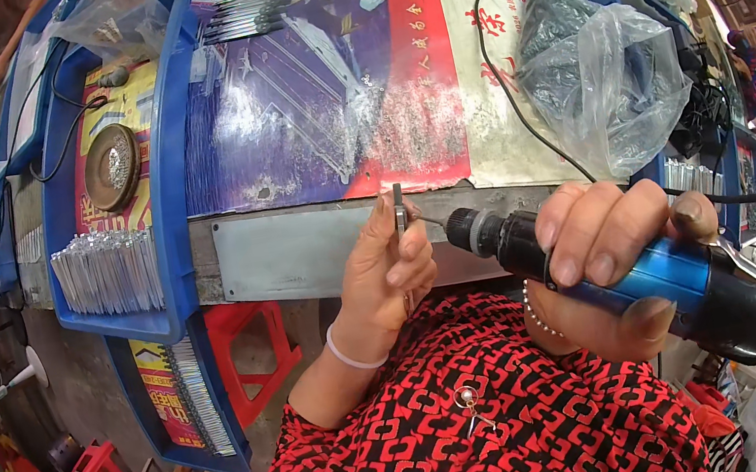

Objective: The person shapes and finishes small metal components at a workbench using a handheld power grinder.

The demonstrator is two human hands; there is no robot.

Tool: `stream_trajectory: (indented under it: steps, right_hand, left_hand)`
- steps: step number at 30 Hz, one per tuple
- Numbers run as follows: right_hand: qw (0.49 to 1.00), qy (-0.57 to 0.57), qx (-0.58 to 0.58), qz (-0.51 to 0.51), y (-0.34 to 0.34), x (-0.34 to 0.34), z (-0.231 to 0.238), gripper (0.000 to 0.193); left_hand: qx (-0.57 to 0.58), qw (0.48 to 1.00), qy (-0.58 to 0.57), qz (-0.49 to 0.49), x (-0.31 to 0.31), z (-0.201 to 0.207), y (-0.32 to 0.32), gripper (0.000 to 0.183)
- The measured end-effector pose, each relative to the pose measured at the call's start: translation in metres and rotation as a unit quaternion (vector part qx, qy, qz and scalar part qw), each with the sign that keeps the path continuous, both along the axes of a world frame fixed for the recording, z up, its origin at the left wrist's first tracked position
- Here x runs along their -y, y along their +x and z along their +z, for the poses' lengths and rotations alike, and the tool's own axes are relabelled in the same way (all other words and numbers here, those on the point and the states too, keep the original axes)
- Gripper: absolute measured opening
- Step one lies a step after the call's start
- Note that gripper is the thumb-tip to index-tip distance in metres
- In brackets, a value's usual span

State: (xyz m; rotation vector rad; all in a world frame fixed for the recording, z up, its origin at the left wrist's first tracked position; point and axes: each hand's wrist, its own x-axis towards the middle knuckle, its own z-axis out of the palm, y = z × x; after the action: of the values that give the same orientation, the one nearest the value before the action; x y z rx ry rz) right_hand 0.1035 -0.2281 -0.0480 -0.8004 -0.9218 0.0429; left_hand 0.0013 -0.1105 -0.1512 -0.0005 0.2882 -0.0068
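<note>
Gripping the blue and black screwdriver (680, 275), the right hand (614, 241) sat right of centre in the frame, its fingers curled over the top of the body and its thumb wrapped underneath. The screwdriver pointed left, its thin bit (432, 220) reaching the left hand (376, 271) at the middle of the frame. There the thumb and forefinger pinched a small dark piece (400, 210), held upright above the front edge of the desk (452, 201); whether the bit touched the piece could not be told. The other fingers of that hand were bent in toward the palm.

A cord (483, 38) ran from the top of the frame down past a clear bag (608, 87) at the upper right, which had dark contents. Printed sheets (431, 77) covered the desk at upper centre. At the upper left, a blue tray (167, 151) held a round brown bowl (98, 191) of small bits and a row of silvery strips (108, 276), and a red stool (268, 386) stood at the lower left
</note>
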Motion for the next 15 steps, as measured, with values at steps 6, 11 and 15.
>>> stream_trajectory:
  steps: [6,11,15]
  right_hand:
    - [1.0,-0.004,0.015,0.009,-0.002,0.005,-0.001,0.054]
    - [0.999,-0.013,0.027,0.014,-0.005,0.01,0.0,0.054]
    - [1.0,-0.012,0.014,0.017,-0.009,0.011,0.0,0.055]
  left_hand:
    - [0.015,1.0,0.005,-0.018,0.005,0.0,-0.003,0.032]
    - [0.016,1.0,0.004,-0.026,0.007,0.0,-0.005,0.034]
    - [0.002,0.998,0.055,-0.023,0.013,0.004,-0.008,0.031]
